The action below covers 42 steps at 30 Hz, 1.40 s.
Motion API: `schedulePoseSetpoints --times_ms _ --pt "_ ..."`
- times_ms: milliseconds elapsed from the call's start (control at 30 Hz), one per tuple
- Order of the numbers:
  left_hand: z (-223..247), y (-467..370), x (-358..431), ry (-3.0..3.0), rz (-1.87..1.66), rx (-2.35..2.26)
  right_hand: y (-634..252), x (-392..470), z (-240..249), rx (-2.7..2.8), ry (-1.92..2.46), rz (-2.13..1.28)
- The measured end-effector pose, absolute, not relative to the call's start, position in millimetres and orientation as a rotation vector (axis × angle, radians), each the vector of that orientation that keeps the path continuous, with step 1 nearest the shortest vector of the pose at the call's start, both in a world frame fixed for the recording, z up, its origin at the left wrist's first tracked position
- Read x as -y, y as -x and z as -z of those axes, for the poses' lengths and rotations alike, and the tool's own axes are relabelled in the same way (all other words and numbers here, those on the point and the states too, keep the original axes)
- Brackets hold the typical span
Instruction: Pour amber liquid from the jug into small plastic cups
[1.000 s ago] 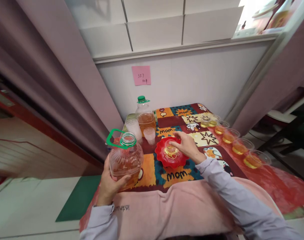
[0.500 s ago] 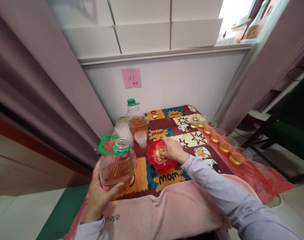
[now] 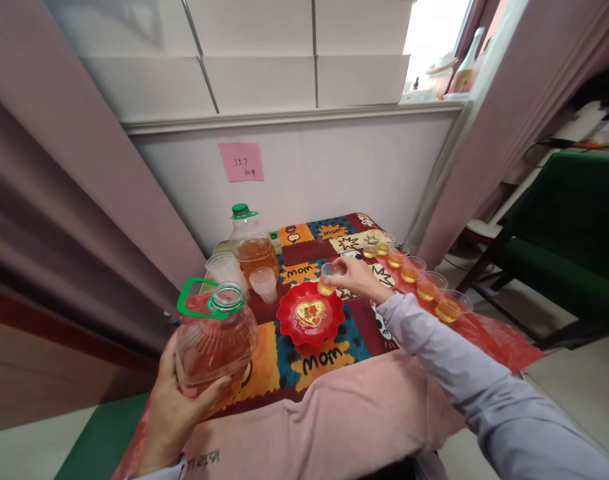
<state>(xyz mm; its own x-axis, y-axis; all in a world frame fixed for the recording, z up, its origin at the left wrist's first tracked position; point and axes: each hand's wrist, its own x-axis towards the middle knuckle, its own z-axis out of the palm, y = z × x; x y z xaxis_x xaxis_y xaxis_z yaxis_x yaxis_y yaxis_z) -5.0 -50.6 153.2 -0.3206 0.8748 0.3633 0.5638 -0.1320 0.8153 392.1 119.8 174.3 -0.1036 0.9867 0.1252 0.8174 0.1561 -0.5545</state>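
My left hand (image 3: 177, 393) is wrapped round a clear plastic jug (image 3: 217, 350) with a green handle ring, its mouth uncapped and amber liquid inside. Between the fingers of my right hand (image 3: 357, 277) is a small clear plastic cup (image 3: 327, 280) holding some yellow liquid. That cup is held just above the far right rim of a red scalloped dish (image 3: 289, 327) with a gold heart in its middle. Behind the jug stand a stack of larger clear cups (image 3: 227, 270) and a stack of small cups (image 3: 264, 285).
A second jug (image 3: 254, 250) with a green cap stands at the back left. Several filled cups (image 3: 429, 288) line the table's right side. A pink towel (image 3: 304, 433) covers the front edge; a green chair (image 3: 564, 247) is at right.
My right hand has lifted the small cup out of the red dish and moved it toward the dish's far right. My left hand still holds the jug. The view has shifted right.
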Motion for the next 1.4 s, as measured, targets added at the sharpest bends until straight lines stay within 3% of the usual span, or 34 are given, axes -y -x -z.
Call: schedulePoseSetpoints --times_ms 233,433,1400 --pt "-147.5 8.3 46.6 -1.561 -1.4 -1.848 -503.2 -164.8 -176.5 1.854 1.868 -0.169" --pt "-149.0 6.6 47.7 -1.568 -1.394 -1.876 -548.8 -188.6 -161.5 1.768 2.066 -0.028" --pt "-150.6 3.9 52.1 -1.603 -1.388 -1.846 -546.9 -208.4 -110.4 1.87 2.229 -0.001"
